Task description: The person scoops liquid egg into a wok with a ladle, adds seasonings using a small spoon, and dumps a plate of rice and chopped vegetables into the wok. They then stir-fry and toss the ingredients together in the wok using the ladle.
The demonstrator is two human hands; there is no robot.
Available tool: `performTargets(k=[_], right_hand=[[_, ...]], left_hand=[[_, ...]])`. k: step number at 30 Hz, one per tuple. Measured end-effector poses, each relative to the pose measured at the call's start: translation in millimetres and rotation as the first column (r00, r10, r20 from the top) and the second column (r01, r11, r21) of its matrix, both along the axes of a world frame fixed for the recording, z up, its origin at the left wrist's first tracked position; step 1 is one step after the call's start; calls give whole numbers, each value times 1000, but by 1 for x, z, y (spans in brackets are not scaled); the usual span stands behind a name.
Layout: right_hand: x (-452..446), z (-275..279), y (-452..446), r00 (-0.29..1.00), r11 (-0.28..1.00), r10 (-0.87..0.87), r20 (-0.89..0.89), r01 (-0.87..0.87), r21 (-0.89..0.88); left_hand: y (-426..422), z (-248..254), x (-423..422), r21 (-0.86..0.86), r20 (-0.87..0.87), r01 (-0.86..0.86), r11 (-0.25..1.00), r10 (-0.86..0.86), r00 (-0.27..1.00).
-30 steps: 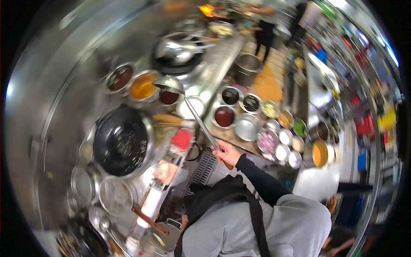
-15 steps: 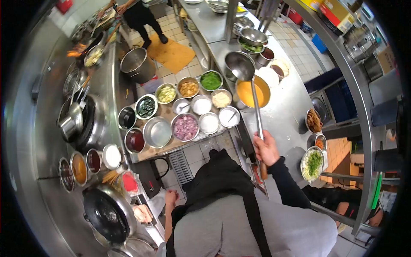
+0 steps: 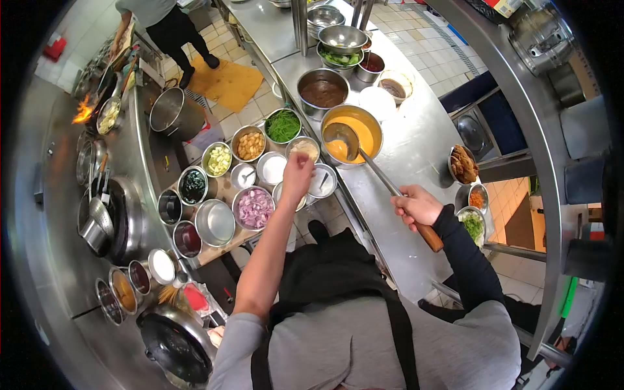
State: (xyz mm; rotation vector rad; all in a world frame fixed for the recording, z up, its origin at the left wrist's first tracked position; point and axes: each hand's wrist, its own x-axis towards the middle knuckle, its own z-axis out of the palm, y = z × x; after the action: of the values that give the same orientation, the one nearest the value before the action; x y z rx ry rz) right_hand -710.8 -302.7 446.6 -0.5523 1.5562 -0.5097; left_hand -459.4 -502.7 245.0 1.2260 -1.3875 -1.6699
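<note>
My right hand (image 3: 416,207) grips a long-handled metal ladle (image 3: 383,178) near its wooden end. The ladle's bowl sits in a metal pot (image 3: 379,144) of orange liquid, partly dipped. My left hand (image 3: 298,177) reaches over the row of containers, its fingertips at a bowl of pale minced food (image 3: 303,149). Those fingers are drawn together, and whatever is between them is hidden. Close by are a bowl of chopped green herbs (image 3: 283,125), a bowl of white powder (image 3: 271,168) and a white-filled bowl with a spoon (image 3: 323,180). My left forearm passes beside a bowl of chopped purple onion (image 3: 254,208).
A pot of brown sauce (image 3: 322,89) stands behind the orange one. Woks (image 3: 175,344) and sauce containers line the left stove. Flames (image 3: 83,110) rise at the far left, near another person (image 3: 170,29). Fried food (image 3: 463,164) sits on the right counter.
My left hand has risen from beside my body to the bowl of minced food. The ladle has swung down into the orange liquid, uncovering the brown sauce. The view has shifted.
</note>
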Motion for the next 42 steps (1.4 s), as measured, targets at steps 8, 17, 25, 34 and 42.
performTargets(k=[8,17,25,34,42], right_hand=[[-20,8,-25,999,996,-37,40,34,83],[-58,-17,0,585,868,-496,642,354,347],[-22,-41,36,409,825,-509,757,482,295],[-16,-44,35,438,839,-487,756,476,265],[-21,-49,35,421,842,-459,782,486,233]], left_hand=[[-23,5,-71,126,9,-66,990,65,998],[-21,18,-75,132,55,-104,986,97,994],[-23,12,-78,113,64,-105,988,99,993],[-22,-5,-76,25,120,-61,998,57,991],[-2,-1,-33,79,3,-156,985,156,988]])
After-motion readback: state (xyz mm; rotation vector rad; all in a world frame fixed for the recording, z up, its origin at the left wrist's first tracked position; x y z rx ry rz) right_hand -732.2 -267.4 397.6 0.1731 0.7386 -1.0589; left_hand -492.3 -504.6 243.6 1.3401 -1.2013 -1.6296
